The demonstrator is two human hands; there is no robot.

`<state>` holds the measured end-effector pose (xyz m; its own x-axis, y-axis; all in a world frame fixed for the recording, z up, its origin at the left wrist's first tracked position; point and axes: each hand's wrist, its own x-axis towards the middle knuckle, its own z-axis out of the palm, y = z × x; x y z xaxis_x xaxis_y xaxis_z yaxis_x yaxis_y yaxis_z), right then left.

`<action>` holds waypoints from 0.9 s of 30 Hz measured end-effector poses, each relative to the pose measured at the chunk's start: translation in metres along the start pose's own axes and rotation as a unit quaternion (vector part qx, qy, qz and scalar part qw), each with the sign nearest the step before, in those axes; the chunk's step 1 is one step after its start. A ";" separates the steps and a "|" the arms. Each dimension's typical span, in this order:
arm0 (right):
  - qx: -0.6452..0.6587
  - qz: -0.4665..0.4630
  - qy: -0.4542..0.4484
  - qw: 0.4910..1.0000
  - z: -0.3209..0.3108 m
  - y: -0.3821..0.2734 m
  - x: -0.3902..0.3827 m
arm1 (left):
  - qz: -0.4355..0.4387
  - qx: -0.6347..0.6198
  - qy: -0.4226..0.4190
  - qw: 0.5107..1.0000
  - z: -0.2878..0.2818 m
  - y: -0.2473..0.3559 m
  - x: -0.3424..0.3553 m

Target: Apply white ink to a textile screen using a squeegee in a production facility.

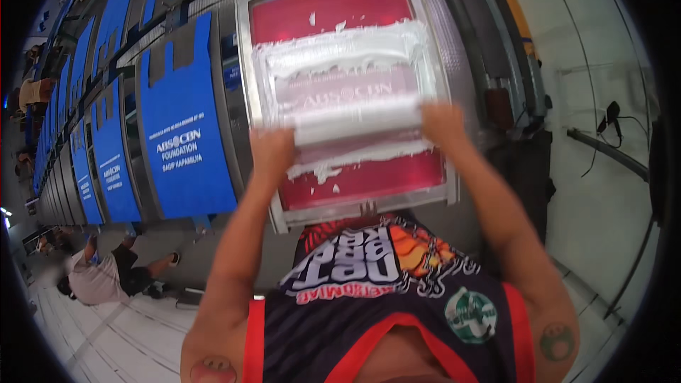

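Observation:
My left hand [273,154] and my right hand [441,126] are closed round the two ends of a wide pale squeegee [358,119], slightly blurred. It lies across a screen-printing frame [246,78] with a metal rim and a dark red mesh [330,7]. Thick white ink [340,53] is banked across the mesh beyond the squeegee, and another ragged strip lies on the near side. Pale lettering shows through the mesh between the far ink and the squeegee. The near end of the frame is close to my body.
To the left, blue bag-shaped pieces [186,128] with white print lie in rows on dark boards. A person [103,273] is low on the pale floor at lower left. Dark rails [507,35] run along the right, beside a pale wall with hanging cables.

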<state>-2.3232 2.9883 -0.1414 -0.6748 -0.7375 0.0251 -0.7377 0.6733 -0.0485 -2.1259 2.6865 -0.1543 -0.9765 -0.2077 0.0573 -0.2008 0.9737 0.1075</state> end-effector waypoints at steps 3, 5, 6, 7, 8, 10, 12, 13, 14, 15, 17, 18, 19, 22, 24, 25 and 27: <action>-0.016 -0.003 -0.025 1.000 -0.012 0.020 0.122 | -0.020 0.010 -0.005 1.000 -0.013 -0.040 0.111; 0.004 -0.038 -0.063 0.997 -0.016 0.021 0.128 | -0.012 -0.003 -0.026 1.000 -0.027 -0.042 0.114; 0.004 -0.037 -0.094 0.995 -0.019 0.017 0.115 | -0.022 0.012 -0.086 0.996 -0.036 -0.034 0.097; 0.004 0.019 -0.164 0.986 -0.023 0.007 0.080 | -0.031 0.026 -0.145 0.989 -0.040 -0.023 0.078; 0.003 0.000 -0.111 0.994 -0.009 0.007 0.028 | -0.038 0.001 -0.167 0.985 -0.040 -0.007 0.037; -0.028 -0.011 -0.052 0.998 -0.012 -0.011 -0.021 | 0.019 0.085 -0.072 0.994 -0.011 -0.004 0.001; 0.075 0.030 -0.081 0.993 -0.011 -0.015 -0.023 | -0.014 0.051 -0.065 0.997 -0.004 -0.011 0.029; 0.057 0.043 -0.082 0.994 -0.009 -0.008 0.002 | -0.028 0.031 -0.068 0.997 -0.007 -0.010 0.034; 0.038 0.050 -0.079 0.995 -0.005 0.004 0.049 | -0.046 0.015 -0.066 0.997 -0.010 -0.012 0.043; 0.030 0.029 -0.067 0.997 -0.015 0.002 0.090 | -0.069 0.017 -0.068 0.995 -0.013 -0.026 0.073; 0.006 0.007 -0.062 0.998 -0.026 0.018 0.147 | -0.081 0.026 -0.096 0.992 -0.032 -0.041 0.139; 0.005 0.003 -0.126 0.992 -0.032 0.031 0.166 | -0.101 0.041 -0.156 0.982 -0.044 -0.035 0.163; -0.014 -0.012 -0.164 0.986 -0.037 0.035 0.179 | -0.100 0.052 -0.199 0.974 -0.059 -0.027 0.177; 0.014 0.037 0.054 0.998 -0.032 0.019 0.150 | -0.060 0.109 -0.151 0.981 -0.048 0.010 0.197; 0.086 0.008 0.250 0.964 -0.041 -0.014 0.092 | 0.004 0.037 -0.134 0.990 -0.036 0.043 0.201; 0.135 0.067 0.173 0.973 -0.028 -0.018 0.051 | 0.062 -0.035 -0.114 0.991 -0.035 0.054 0.203; 0.336 0.186 -0.217 0.897 -0.047 -0.057 -0.039 | 0.073 -0.064 -0.139 0.986 -0.041 0.017 0.226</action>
<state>-2.2555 2.9814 -0.0930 -0.6929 -0.5171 -0.5025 -0.1861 0.8016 -0.5682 -2.3470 2.6520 -0.0989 -0.9816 -0.0149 -0.1902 -0.0618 0.9680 0.2431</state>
